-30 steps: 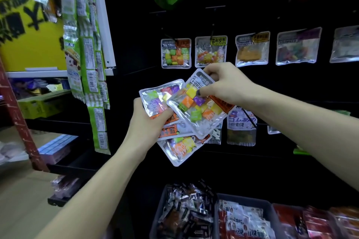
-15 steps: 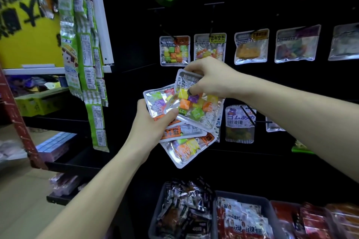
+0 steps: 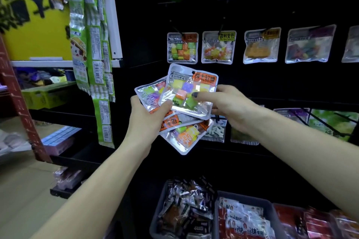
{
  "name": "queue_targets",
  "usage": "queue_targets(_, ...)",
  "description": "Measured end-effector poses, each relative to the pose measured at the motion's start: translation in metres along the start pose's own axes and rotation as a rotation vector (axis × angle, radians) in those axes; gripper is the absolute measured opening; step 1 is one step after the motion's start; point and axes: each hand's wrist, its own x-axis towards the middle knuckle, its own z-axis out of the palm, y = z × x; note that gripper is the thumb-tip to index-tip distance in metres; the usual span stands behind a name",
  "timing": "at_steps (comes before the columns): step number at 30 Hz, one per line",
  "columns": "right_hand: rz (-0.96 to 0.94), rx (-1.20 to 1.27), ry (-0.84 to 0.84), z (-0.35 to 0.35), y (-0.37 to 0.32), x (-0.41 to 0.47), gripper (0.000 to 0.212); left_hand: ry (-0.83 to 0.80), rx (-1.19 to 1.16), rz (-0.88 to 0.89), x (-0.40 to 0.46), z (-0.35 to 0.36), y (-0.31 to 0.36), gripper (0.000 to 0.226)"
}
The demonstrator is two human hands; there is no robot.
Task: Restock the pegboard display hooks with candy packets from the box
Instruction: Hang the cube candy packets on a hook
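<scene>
two hands raised, left hand (image 3: 147, 120) gripping fanned candy packets (image 3: 180, 133), right hand (image 3: 227, 102) seemingly pinching top packet (image 3: 186, 91)

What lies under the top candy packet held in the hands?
Under the top packet lie more packets of the same candy, fanned in the left hand. How many cannot be counted; overlaps hide them.

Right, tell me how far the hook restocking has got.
Done: one packet of the same cube candy already hangs on its hook, beside other filled hooks. In hand: the left hand grips a fan of packets, and the right hand pinches the top packet, not yet at a hook. Left: hang that one and the rest of the fan. The box is not in view.
</scene>
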Motion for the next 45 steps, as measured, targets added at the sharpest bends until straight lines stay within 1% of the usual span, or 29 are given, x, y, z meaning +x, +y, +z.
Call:
queue_targets(1,-0.019,0.046,-0.043,0.004,0.002,0.000,0.033,-0.006,0.005,-0.005,0.000,0.000,-0.001,0.036)
queue_targets(2,-0.032,0.077,-0.063,0.007,0.003,0.001,0.032,-0.010,0.010,-0.007,0.000,0.000,-0.002,0.037)
queue_targets(5,-0.040,0.119,-0.033,0.012,0.002,0.009,0.033,-0.012,0.015,-0.008,0.002,-0.003,-0.004,0.038)
queue_targets(10,-0.053,0.154,-0.059,0.014,-0.006,0.020,0.032,-0.010,0.020,-0.002,0.010,-0.007,-0.002,0.042)
queue_targets(13,-0.085,0.185,-0.014,0.014,-0.011,0.033,0.032,-0.004,0.011,-0.002,0.015,-0.008,-0.002,0.041)
queue_targets(16,-0.163,0.162,0.043,0.008,-0.024,0.044,0.038,0.016,0.032,-0.003,0.020,-0.013,-0.005,0.042)
queue_targets(20,-0.249,0.132,0.033,0.010,-0.049,0.062,0.040,0.012,0.052,-0.022,0.026,-0.015,-0.008,0.042)
queue_targets(23,-0.280,0.102,0.047,0.022,-0.064,0.078,0.039,0.003,0.060,-0.041,0.033,-0.014,-0.007,0.047)
queue_targets(26,-0.294,0.101,0.076,0.030,-0.074,0.090,0.039,0.005,0.059,-0.050,0.039,-0.014,-0.007,0.048)
queue_targets(32,-0.323,0.131,0.116,0.039,-0.083,0.107,0.031,0.006,0.050,-0.037,0.046,-0.016,-0.008,0.045)
queue_targets(35,-0.311,0.122,0.123,0.043,-0.083,0.113,0.030,-0.003,0.054,-0.027,0.048,-0.015,-0.009,0.045)
queue_targets(39,-0.304,0.134,0.151,0.047,-0.081,0.121,0.037,-0.016,0.064,-0.029,0.049,-0.015,-0.013,0.046)
queue_targets(45,-0.260,0.126,0.185,0.044,-0.075,0.139,0.033,-0.029,0.076,-0.026,0.053,-0.013,-0.023,0.052)
